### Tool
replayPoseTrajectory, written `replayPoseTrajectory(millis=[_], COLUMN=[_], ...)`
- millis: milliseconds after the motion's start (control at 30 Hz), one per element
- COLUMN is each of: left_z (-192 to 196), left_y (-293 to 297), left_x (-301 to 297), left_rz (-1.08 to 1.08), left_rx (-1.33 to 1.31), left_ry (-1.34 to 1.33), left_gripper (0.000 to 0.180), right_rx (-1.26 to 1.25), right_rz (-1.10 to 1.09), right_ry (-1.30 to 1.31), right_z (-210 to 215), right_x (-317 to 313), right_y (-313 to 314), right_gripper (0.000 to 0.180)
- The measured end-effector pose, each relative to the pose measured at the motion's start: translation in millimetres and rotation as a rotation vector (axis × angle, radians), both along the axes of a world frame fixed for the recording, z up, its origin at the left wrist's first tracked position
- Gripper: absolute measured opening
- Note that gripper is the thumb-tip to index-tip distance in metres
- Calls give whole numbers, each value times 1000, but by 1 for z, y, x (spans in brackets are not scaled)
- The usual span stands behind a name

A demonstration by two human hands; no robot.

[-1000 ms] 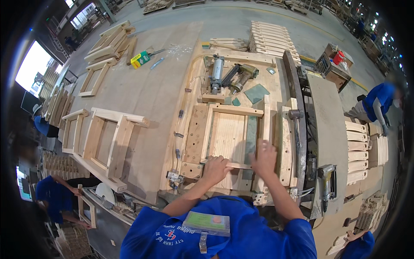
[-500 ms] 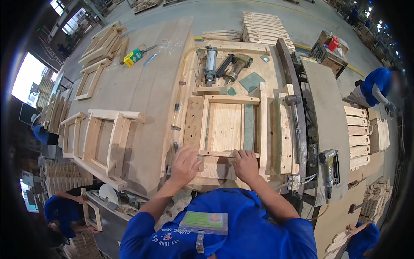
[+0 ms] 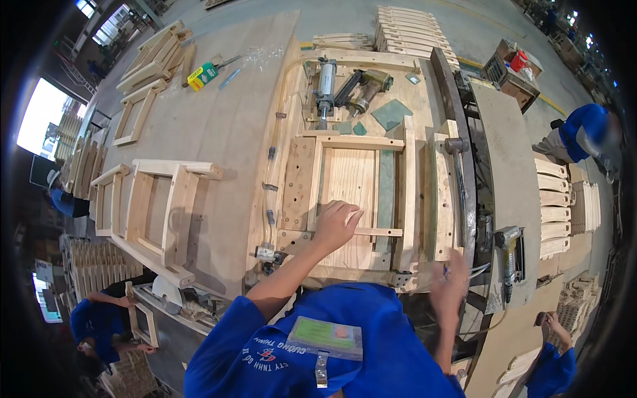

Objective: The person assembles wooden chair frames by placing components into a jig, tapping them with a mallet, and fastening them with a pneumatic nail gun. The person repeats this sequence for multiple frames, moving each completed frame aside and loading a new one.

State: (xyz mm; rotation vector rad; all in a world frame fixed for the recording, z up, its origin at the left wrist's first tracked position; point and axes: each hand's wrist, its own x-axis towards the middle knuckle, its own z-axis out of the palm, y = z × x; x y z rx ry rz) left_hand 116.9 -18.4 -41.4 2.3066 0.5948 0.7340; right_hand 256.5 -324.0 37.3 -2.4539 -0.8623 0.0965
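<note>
Wooden frame lies flat in a jig on the table, just ahead of the person's chest. Pale softwood rails: a top rail, two side rails, and a thin bottom rail running across the near end.

Handling, as a judgement: stiff, dry, not slippery, light enough for one person, yet awkward if the joints are loose. The thin rail looks the weakest part; the thicker side rails would be the safer place to take hold, one hand on each, lifting level.

Left hand rests on the near-left corner of the frame, fingers curled down over the thin rail where it meets the left side rail. The grip is closed on that rail, pressing rather than lifting by the look of it. Forearm comes up from the lower edge, elbow bent, wrist roughly straight.

Right hand is blurred, low at the right near edge of the jig, close to a metal bar. Cannot tell whether its grip is closed or what it touches.

Further out: air tools at the far end of the jig, a nail gun to the right, a finished larger frame to the left, stacked slats beyond. Other workers in blue at the edges.
</note>
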Motion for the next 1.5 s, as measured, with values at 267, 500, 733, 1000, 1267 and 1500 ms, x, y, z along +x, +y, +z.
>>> replayPoseTrajectory(millis=[267, 500, 733, 1000, 1267, 1500], left_z=[-25, -22, -25, -19, -19, -21], left_y=[1, 4, 2, 6, 10, 6], left_x=[31, 27, 30, 26, 16, 13], left_rz=[-13, 25, 46, 42, 38, 99], left_rx=[-105, -167, -156, -182, -220, -211], left_ry=[308, 382, 333, 391, 442, 436], left_gripper=[29, 32, 31, 36, 38, 39], right_rx=[43, -43, -213, 176, 807, 990], right_rz=[-228, -105, -128, -68, 229, 733], right_ry=[-91, -187, -100, 193, 635, 311], right_z=[-42, -25, -63, -54, 107, 72], right_x=[29, 85, 128, 110, 28, 22], right_y=[-63, 34, 110, 155, 232, 306], right_gripper=[56, 53, 46, 22, 29, 41])
